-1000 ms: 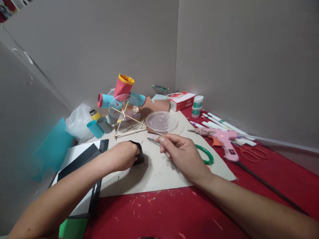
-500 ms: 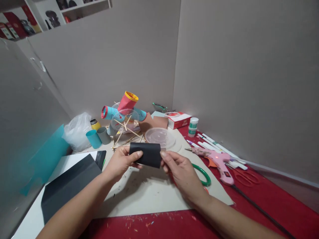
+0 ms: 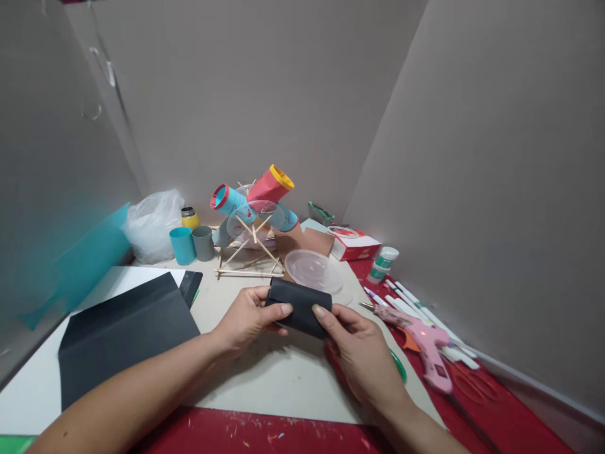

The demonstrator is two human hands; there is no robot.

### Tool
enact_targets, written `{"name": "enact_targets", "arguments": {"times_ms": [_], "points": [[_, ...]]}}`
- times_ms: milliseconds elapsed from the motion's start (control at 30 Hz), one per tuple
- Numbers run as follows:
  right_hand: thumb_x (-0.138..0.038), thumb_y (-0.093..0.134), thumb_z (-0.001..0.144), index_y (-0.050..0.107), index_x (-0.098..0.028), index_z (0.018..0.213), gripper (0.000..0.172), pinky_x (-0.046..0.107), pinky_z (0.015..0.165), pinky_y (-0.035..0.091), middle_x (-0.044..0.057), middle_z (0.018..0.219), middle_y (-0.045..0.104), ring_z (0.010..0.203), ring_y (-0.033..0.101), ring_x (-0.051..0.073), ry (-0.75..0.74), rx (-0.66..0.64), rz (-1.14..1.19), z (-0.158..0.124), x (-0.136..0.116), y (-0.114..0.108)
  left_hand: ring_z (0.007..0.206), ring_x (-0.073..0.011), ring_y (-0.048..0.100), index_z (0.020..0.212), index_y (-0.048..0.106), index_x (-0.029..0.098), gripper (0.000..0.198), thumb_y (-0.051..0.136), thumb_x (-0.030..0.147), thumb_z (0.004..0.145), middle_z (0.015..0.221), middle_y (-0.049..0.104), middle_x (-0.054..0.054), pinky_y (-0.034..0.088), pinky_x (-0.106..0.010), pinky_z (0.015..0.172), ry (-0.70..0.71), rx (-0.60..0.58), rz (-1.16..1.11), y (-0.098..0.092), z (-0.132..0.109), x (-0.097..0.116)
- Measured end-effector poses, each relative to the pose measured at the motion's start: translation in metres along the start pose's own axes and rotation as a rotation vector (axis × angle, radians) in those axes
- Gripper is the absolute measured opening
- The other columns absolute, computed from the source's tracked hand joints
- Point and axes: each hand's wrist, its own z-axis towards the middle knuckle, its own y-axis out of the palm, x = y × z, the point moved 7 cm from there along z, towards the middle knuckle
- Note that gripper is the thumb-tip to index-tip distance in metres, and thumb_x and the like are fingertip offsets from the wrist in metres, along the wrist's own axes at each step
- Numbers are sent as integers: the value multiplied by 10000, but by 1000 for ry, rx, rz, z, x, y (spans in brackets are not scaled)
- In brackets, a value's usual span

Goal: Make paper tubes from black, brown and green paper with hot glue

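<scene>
Between my two hands is a piece of black paper (image 3: 302, 302) curled into a short roll, held above the pale board (image 3: 283, 384). My left hand (image 3: 250, 318) grips its left end, thumb on the front and fingers behind. My right hand (image 3: 357, 340) pinches the right end, its thumb pressed on the front face. Beyond the roll stands a stick frame (image 3: 253, 246) carrying clear plastic discs and coloured paper tubes, one of them a red tube (image 3: 269, 188) with a yellow rim. A clear plastic lid (image 3: 312, 271) lies just behind the roll.
Black sheets (image 3: 123, 340) lie on white paper at left. A blue tube (image 3: 182, 246), a grey tube (image 3: 203, 243) and a plastic bag (image 3: 154, 224) stand behind. On the right are a pink glue gun (image 3: 428, 340), white markers (image 3: 416, 299), red-handled scissors (image 3: 475, 384) and small jars (image 3: 382, 265).
My view has tilted and turned left. My right hand has shifted from the roll's edge onto its front, thumb now pressing it. The left hand keeps its hold.
</scene>
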Motion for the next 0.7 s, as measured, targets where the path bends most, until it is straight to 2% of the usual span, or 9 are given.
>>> {"name": "enact_targets", "arguments": {"times_ms": [100,233,400,700], "points": [[-447,782,717,696,-198,676,267,239,594,429,-45,478,498,615,525,156,7,37,-12,0,1,-3,704,-134,589,928,729,123,396,840,358,629,807,657,-48,538,-243,577,26,-19,-39,1,0,-5],[-449,778,718,741,-188,795,275,236,576,433,-2,656,655,632,546,153,11,65,-72,1,6,-10,713,-134,588,990,722,120,420,788,413,696,851,666,-67,533,-235,577,71,-38,-56,1,1,-6],[-456,785,699,749,-178,800,298,254,609,450,15,715,688,654,563,166,4,81,-102,0,6,-11,713,-149,599,964,737,99,455,749,483,721,853,687,-97,526,-225,547,88,23,-54,-1,1,-3],[-444,794,686,713,-196,707,261,246,473,327,-33,542,562,527,441,134,6,76,-101,-3,0,-5,709,-168,640,901,742,96,472,745,527,707,823,717,-114,536,-240,555,64,17,-74,1,2,-7]]}}
